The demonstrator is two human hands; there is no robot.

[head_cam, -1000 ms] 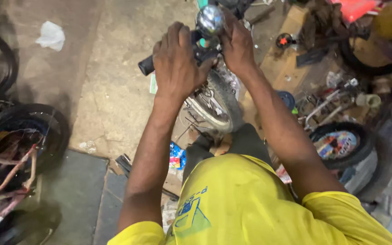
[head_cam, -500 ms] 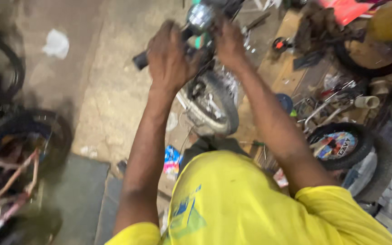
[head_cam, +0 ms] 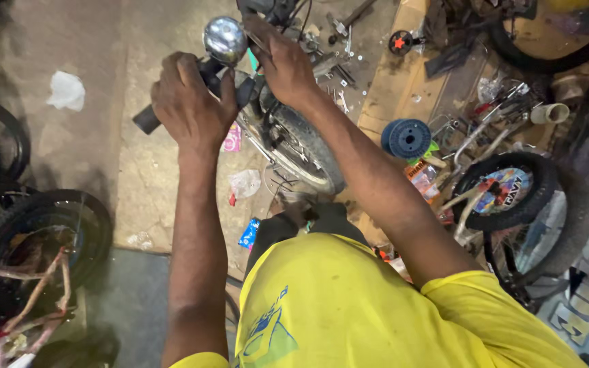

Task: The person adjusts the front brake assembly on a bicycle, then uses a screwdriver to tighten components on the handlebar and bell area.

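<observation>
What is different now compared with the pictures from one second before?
Little changed. The camera view shifted a bit, so the shiny bell and handlebar grip now sit further left in the picture. The left hand still clasps the handlebar beside the bell, and the right hand still rests by the stem above the front wheel.

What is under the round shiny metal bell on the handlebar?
Under the round shiny metal bell the black handlebar is partly visible, gripped by the left hand. The bell's clamp is hidden by the bell itself and the left hand's fingers.

Yellow short-sleeved shirt (head_cam: 349, 307), blue print
</observation>
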